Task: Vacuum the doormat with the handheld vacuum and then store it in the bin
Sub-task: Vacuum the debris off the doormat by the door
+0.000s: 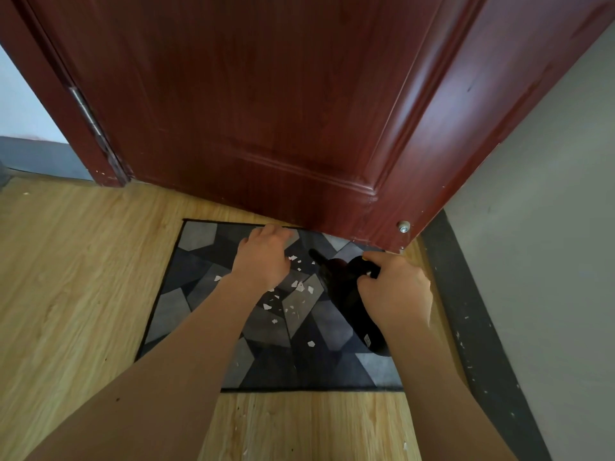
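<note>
The right hand (396, 291) gripped the black vacuum (346, 294) along the right edge of the doormat (176, 311), nozzle toward the door (266, 111); the left hand (264, 257) pressed flat near the far edge, among paper scraps (301, 287)

This is the doorway of a home. A red-brown panelled door (266, 94) hangs on a metal hinge (85, 111) in a matching frame (50, 94), with a small metal stop (404, 226) fixed near its bottom corner. Light wood-look planks cover the floor (83, 277), and a doormat (193, 261) in grey and dark geometric patches lies just inside the door, strewn with white scraps (300, 287). A dark, scuffed baseboard (466, 311) runs along the foot of a plain grey wall (549, 211).
</note>
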`<state>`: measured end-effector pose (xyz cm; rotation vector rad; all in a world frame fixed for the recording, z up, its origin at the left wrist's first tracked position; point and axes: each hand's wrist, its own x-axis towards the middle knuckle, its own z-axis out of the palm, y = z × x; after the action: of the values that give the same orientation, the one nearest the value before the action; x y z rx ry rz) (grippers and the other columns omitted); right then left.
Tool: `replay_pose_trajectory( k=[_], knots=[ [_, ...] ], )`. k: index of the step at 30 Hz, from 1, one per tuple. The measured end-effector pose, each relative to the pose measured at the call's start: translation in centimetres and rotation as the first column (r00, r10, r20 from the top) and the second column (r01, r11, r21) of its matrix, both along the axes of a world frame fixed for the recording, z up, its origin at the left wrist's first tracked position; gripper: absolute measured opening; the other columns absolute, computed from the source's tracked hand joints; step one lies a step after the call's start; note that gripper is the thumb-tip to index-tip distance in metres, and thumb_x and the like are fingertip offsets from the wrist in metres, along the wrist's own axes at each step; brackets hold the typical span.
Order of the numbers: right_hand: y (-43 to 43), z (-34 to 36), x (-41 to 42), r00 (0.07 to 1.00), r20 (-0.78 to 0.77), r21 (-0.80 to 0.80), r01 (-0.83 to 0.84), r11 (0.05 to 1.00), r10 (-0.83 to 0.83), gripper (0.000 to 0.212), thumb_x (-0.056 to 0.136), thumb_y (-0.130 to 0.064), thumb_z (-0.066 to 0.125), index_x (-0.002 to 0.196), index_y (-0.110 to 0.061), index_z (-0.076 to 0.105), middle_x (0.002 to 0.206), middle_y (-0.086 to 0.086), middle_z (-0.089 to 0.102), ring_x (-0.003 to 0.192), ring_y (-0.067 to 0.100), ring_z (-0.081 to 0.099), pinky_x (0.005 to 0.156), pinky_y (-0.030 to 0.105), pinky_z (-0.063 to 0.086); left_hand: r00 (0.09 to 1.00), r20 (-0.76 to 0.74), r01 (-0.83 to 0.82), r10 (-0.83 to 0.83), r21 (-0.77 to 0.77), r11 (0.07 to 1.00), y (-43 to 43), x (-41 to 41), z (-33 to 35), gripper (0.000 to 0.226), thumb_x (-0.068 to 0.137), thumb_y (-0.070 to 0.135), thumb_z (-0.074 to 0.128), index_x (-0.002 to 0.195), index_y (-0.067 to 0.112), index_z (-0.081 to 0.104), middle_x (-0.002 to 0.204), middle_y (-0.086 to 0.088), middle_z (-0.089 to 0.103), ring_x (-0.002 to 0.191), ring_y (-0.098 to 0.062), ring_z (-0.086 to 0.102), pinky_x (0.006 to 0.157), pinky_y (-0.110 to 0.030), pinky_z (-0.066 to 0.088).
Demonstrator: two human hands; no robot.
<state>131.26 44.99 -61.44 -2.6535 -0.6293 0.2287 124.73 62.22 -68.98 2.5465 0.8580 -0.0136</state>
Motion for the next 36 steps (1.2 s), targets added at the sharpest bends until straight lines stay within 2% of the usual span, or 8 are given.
replay_pose_trajectory(
  k=[3,10,19,22,26,31,36],
  knots=[
    [0.6,-0.2,-0.4,0.999,0.008,0.004,-0.040,0.999,0.040,0.031,0.082,-0.011,0.052,0.106,-0.024,0.068,0.086,0.007,0.067,0.075,0.025,0.061,0.061,0.030,0.052,1.000,-0.002,0.008,-0.008,0.005,1.000,0.2,-0.2,-0.4,0.058,0.086,0.009,0.053,0.141,0.025,0.039,0.145,-0.002,0.039,0.132,-0.027,0.035,0.109,-0.046,0.032],
    [1.3,-0.4,-0.9,0.998,0.005,-0.025,-0.069,0.997,0.069,0.030,0.080,-0.014,0.052,0.102,-0.027,0.069,0.075,0.003,0.062,0.069,0.023,0.057,0.057,0.027,0.044,0.995,-0.074,-0.072,0.070,-0.027,0.997,1.9,-2.2,-1.4,0.059,0.086,0.007,0.053,0.141,0.024,0.038,0.147,-0.004,0.037,0.133,-0.030,0.035,0.109,-0.048,0.034],
    [2.2,-0.4,-1.6,0.994,0.022,0.024,-0.109,0.994,0.109,0.030,0.081,-0.013,0.053,0.104,-0.024,0.069,0.084,0.008,0.069,0.077,0.029,0.063,0.065,0.035,0.054,0.987,-0.098,-0.133,0.130,-0.029,0.991,2.8,-3.3,-1.5,0.061,0.086,0.005,0.051,0.142,0.025,0.037,0.148,-0.004,0.036,0.134,-0.029,0.034,0.109,-0.049,0.034],
    [2.5,-0.2,-1.6,0.992,0.020,0.032,-0.123,0.992,0.123,0.029,0.082,-0.013,0.053,0.104,-0.023,0.070,0.085,0.008,0.069,0.075,0.027,0.062,0.063,0.031,0.052,0.987,-0.086,-0.139,0.136,-0.027,0.990,2.9,-3.4,-1.4,0.061,0.086,0.004,0.052,0.141,0.025,0.037,0.148,-0.004,0.036,0.133,-0.030,0.035,0.108,-0.048,0.034],
    [2.9,-0.3,-2.1,0.990,0.009,0.044,-0.138,0.989,0.137,0.030,0.084,-0.014,0.053,0.108,-0.024,0.069,0.095,0.006,0.071,0.083,0.024,0.063,0.063,0.026,0.046,0.987,-0.088,-0.137,0.132,-0.047,0.989,2.9,-3.6,-1.3,0.063,0.085,0.003,0.053,0.142,0.024,0.037,0.148,-0.004,0.036,0.133,-0.030,0.034,0.108,-0.048,0.034],
    [3.6,-0.7,-2.6,0.989,0.003,0.075,-0.147,0.986,0.147,0.036,0.083,-0.014,0.054,0.113,-0.029,0.067,0.099,0.006,0.071,0.089,0.027,0.064,0.070,0.031,0.053,0.989,-0.073,-0.132,0.129,-0.044,0.990,3.0,-3.8,-1.2,0.062,0.084,0.002,0.052,0.141,0.023,0.039,0.146,-0.005,0.038,0.132,-0.031,0.035,0.107,-0.049,0.035],
    [3.9,-0.8,-2.8,0.981,-0.010,0.041,-0.193,0.980,0.193,0.039,0.087,-0.016,0.055,0.123,-0.030,0.061,0.110,0.003,0.069,0.095,0.022,0.064,0.069,0.023,0.043,0.991,-0.067,-0.115,0.112,-0.029,0.993,3.0,-3.7,-1.0,0.062,0.085,0.001,0.051,0.141,0.023,0.038,0.147,-0.006,0.036,0.133,-0.031,0.034,0.108,-0.048,0.035]
  ],
)
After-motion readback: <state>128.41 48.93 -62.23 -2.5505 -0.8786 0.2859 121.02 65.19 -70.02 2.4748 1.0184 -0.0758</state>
